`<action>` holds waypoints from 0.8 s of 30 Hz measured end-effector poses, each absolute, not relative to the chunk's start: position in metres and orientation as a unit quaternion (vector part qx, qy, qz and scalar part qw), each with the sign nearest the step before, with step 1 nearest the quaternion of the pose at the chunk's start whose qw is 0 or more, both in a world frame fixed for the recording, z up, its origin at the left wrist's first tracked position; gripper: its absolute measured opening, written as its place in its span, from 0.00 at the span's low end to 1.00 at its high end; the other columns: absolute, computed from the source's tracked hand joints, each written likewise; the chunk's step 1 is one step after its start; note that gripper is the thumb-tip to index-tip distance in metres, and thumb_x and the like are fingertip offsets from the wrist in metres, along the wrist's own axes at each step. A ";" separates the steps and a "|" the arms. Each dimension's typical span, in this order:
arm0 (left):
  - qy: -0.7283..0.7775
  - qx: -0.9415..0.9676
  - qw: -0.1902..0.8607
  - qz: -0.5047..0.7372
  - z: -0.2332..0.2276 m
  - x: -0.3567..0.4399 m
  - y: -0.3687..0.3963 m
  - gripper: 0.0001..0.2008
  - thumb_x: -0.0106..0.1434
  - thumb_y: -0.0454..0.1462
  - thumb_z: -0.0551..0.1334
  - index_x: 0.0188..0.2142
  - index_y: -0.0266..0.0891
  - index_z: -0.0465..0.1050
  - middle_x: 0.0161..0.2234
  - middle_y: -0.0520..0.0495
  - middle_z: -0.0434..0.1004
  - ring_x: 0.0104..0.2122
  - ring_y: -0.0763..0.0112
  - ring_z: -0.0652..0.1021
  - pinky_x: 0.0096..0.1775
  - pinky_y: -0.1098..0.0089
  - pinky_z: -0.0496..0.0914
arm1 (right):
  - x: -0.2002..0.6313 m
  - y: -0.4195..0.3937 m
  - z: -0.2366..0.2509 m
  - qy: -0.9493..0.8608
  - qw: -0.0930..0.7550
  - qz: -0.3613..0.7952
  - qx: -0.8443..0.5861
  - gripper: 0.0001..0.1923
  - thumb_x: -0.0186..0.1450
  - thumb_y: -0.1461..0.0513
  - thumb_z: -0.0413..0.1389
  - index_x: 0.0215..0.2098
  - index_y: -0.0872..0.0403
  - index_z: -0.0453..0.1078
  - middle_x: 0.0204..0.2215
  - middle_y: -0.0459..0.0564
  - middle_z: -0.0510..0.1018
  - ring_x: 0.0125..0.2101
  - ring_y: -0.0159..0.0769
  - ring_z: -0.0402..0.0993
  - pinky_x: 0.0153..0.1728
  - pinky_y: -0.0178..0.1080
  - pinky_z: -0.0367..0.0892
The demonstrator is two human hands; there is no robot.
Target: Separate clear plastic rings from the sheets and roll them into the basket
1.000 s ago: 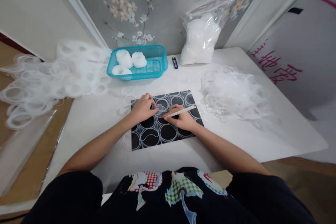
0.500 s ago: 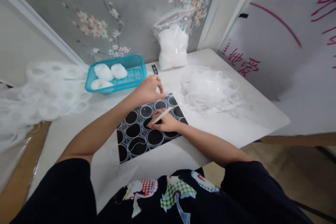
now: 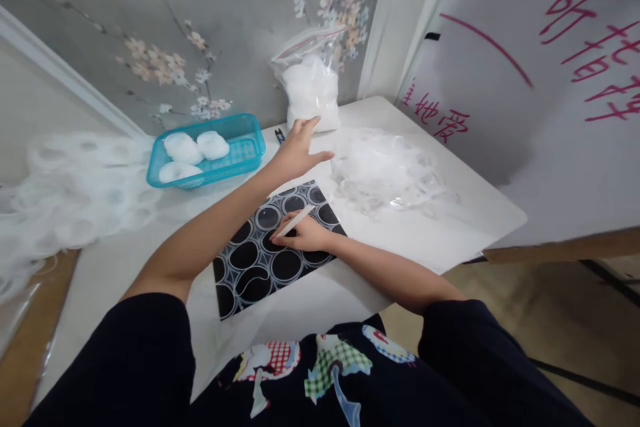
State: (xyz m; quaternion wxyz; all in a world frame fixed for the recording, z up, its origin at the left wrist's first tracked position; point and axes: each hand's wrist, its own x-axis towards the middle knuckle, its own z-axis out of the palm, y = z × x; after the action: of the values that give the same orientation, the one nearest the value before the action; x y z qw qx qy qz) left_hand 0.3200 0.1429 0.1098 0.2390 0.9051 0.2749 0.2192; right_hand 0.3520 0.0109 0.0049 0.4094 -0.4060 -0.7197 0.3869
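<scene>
My left hand [image 3: 299, 150] is stretched out with fingers apart, in front of the zip bag [image 3: 313, 90] of white fluffy material and left of a heap of thin white pieces [image 3: 390, 170]. Nothing shows in its fingers. My right hand [image 3: 303, 232] rests on a black sheet [image 3: 244, 257] patterned with pale-outlined circles. Its fingers close around a slim white stick [image 3: 296, 220], which tilts up to the right. A curved pale line lies in one circle near the sheet's front edge.
A blue plastic basket [image 3: 253, 159] holding white round pads [image 3: 183, 147] stands at the back left. Small dark thread snips [image 3: 280, 136] lie beside it. White ring-holed material [image 3: 90, 187] is piled at the left. A whiteboard with red writing [image 3: 500, 100] stands at the right.
My left hand has left the sheet's far edge, moved away toward the zip bag and spread its fingers. My right hand keeps the stick on the sheet. The view has shifted slightly.
</scene>
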 end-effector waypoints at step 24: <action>0.299 0.948 0.084 0.071 0.008 0.121 -0.005 0.39 0.70 0.57 0.41 0.62 0.25 0.60 0.63 0.30 0.60 0.64 0.53 0.61 0.64 0.55 0.56 | 0.334 0.014 0.000 -0.637 0.437 0.336 -0.539 0.08 0.64 0.59 0.57 0.30 0.51 0.77 0.33 0.51 0.82 0.35 0.43 0.79 0.38 0.44 0.72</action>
State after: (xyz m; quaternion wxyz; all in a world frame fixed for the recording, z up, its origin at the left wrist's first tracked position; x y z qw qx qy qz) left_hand 0.1206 -0.0049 0.0080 0.0841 0.9478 0.2992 0.0713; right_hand 0.3336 0.0144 0.0001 0.4368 -0.5386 -0.6373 0.3361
